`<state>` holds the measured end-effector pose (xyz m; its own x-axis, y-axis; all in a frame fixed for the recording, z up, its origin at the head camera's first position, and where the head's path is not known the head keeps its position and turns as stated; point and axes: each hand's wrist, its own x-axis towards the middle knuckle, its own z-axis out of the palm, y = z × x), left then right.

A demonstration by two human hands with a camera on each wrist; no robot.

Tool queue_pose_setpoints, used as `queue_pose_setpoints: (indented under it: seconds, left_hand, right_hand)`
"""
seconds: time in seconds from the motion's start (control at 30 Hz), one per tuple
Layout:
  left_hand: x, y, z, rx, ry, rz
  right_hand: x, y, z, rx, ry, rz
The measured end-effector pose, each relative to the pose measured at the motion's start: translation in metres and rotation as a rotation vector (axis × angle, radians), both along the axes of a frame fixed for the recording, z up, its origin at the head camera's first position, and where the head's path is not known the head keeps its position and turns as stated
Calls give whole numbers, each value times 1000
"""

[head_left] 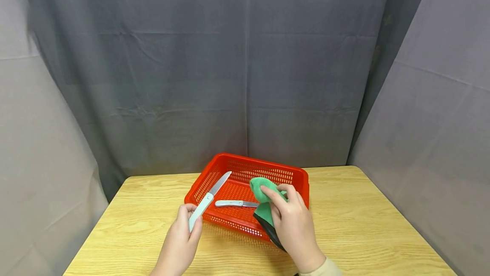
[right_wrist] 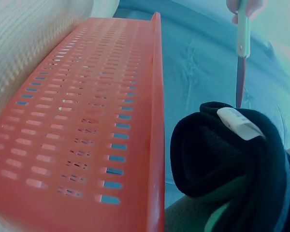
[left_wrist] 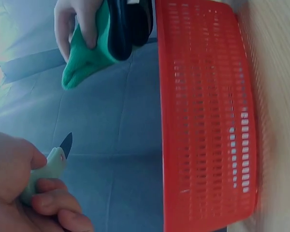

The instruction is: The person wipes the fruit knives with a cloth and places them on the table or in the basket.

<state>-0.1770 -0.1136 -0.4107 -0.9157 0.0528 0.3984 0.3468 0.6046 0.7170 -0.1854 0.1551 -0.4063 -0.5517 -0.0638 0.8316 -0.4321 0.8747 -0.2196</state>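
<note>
My left hand grips a knife by its pale green handle, the blade pointing up and away over the left side of a red plastic basket. In my right hand is a folded green cloth with a black edge, pinched above the basket's right part. A second knife with a pale handle lies on the basket floor, its blade tip hidden behind the cloth. The left wrist view shows fingers wrapped round the held knife's handle. A white tag shows on the cloth's black side.
The basket has slotted walls and stands on a light wood-grain table. Grey curtains hang behind the table, with paler cloth at both sides.
</note>
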Motion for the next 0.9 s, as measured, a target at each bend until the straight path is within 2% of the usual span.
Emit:
queue_pose_setpoints:
  seconds: [0.23, 0.43, 0.6, 0.67, 0.9]
  left_hand:
    - [0, 14, -10, 25, 37, -30]
    - [1, 21, -18, 1, 104, -30]
    - [2, 25, -21, -30, 120, -39]
    - [2, 26, -22, -36, 125, -48]
    - [2, 29, -28, -92, 230, -52]
  right_hand:
    - [2, -4, -3, 24, -15, 21]
    - [4, -5, -6, 51, -28, 30]
    - [5, -6, -7, 71, -32, 44]
    - [6, -7, -7, 81, -25, 55]
    - [7, -10, -8, 108, 41, 105]
